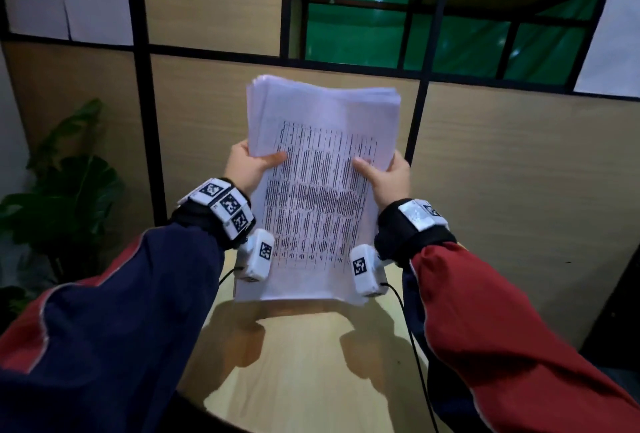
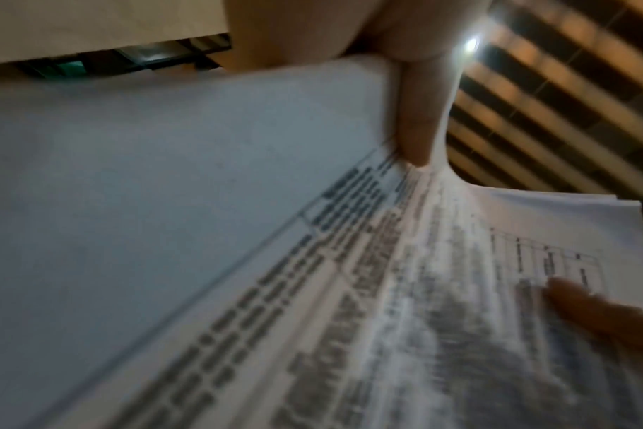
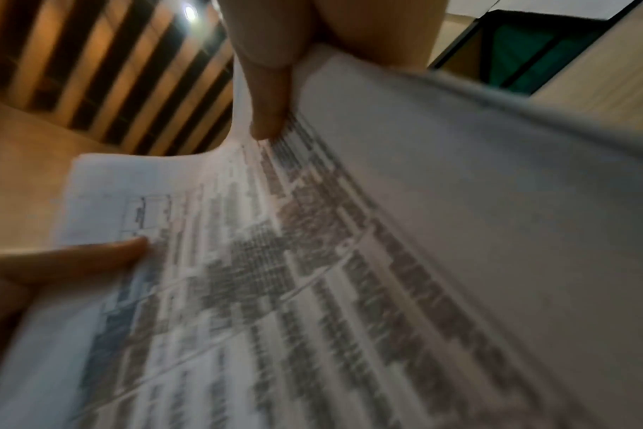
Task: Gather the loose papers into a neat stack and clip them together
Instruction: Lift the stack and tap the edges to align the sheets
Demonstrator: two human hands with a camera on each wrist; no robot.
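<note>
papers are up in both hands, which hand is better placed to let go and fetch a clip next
No clear favourite. The left hand and right hand grip opposite side edges of the papers alike, thumbs on the front sheet. No clip is in view, so neither is visibly nearer one.

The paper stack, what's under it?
Below the paper stack lies a pale wooden table, carrying its shadow. Both hands' fingers behind the sheets are hidden.

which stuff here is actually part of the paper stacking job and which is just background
Part of the job:
- stack of papers
- left hand, gripping its left edge
- right hand, gripping its right edge
- table below

Just around:
- plant
- partition wall

No clip in view.
</note>
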